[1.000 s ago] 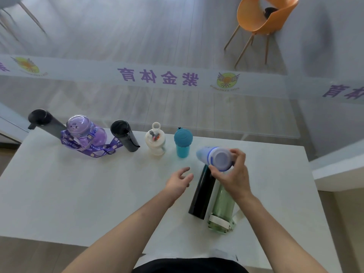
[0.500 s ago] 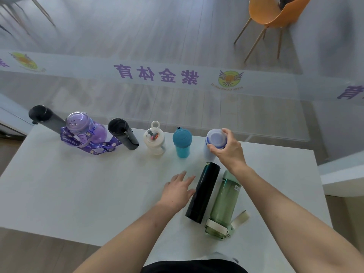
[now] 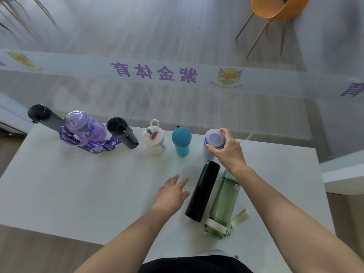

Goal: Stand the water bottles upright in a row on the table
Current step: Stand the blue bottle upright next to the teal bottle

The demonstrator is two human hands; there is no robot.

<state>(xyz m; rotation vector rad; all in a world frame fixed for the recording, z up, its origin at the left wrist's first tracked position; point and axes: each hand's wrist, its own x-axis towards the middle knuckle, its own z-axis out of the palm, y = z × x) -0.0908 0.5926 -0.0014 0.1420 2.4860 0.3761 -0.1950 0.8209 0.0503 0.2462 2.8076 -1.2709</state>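
Along the far edge of the white table (image 3: 78, 194) several bottles stand upright in a row: a black one (image 3: 42, 117), a purple one with a strap (image 3: 86, 129), another black one (image 3: 122, 133), a white one (image 3: 154, 139) and a teal one (image 3: 181, 140). My right hand (image 3: 228, 150) grips the lid of a pale blue bottle (image 3: 213, 138), upright at the row's right end. A black flask (image 3: 202, 192) and a green bottle (image 3: 223, 201) lie on their sides nearer me. My left hand (image 3: 171, 194) rests flat, fingers spread, just left of the black flask.
A glass wall with purple lettering (image 3: 153, 72) runs right behind the table's far edge. An orange chair (image 3: 275, 10) stands beyond it at the upper right. A white ledge (image 3: 346, 174) sits to the right of the table.
My right hand has carried the pale blue bottle from above the lying flask to the row's right end, where it now stands upright. My left hand has settled flat on the table.
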